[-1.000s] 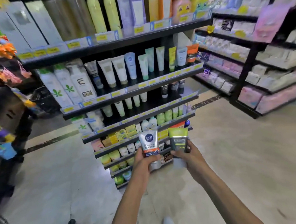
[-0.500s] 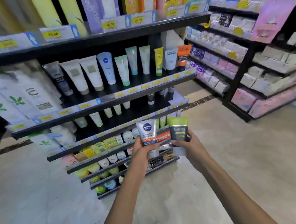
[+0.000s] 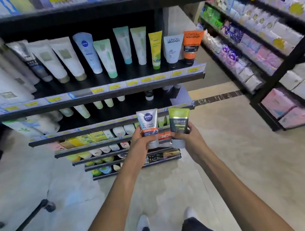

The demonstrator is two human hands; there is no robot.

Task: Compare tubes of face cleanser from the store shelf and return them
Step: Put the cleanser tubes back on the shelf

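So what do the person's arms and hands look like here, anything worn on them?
Both forearms are bare with no sleeves in view. The left hand and right hand are ungloved, with no watch, ring or bracelet visible.

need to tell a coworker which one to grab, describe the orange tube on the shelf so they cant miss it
Start at the black shelf at chest height, lined with upright tubes above yellow price tags. Follow that row to its right end, nearest the aisle. The orange tube stands last, beside a white L'Oreal tube; it is the only orange one, with a black cap at the bottom.
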